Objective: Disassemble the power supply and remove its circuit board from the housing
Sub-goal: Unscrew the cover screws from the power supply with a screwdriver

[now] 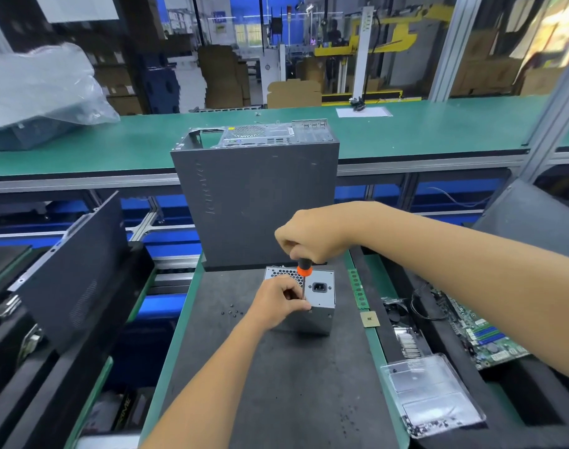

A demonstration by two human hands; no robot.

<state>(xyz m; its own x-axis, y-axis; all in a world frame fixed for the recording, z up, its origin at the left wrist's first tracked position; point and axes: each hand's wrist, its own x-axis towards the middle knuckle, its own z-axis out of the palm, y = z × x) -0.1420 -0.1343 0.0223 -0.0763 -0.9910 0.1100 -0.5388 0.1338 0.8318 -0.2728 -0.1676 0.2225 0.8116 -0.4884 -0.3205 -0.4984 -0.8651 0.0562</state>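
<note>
Right hand [312, 236] grips one screwdriver [304, 268]; left hand [278, 301] holds one power supply [320, 303] upright.

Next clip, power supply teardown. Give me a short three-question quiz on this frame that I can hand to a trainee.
1. True or false: the right hand grips the screwdriver by its handle, the shaft pointing down at the power supply.
2. Where does the left hand rest? A) on the computer case B) on the power supply C) on the motherboard
3. Fill in: the loose screws lie on the black mat to the ___ of the power supply.

Key: 1 true; 2 B; 3 left
</note>
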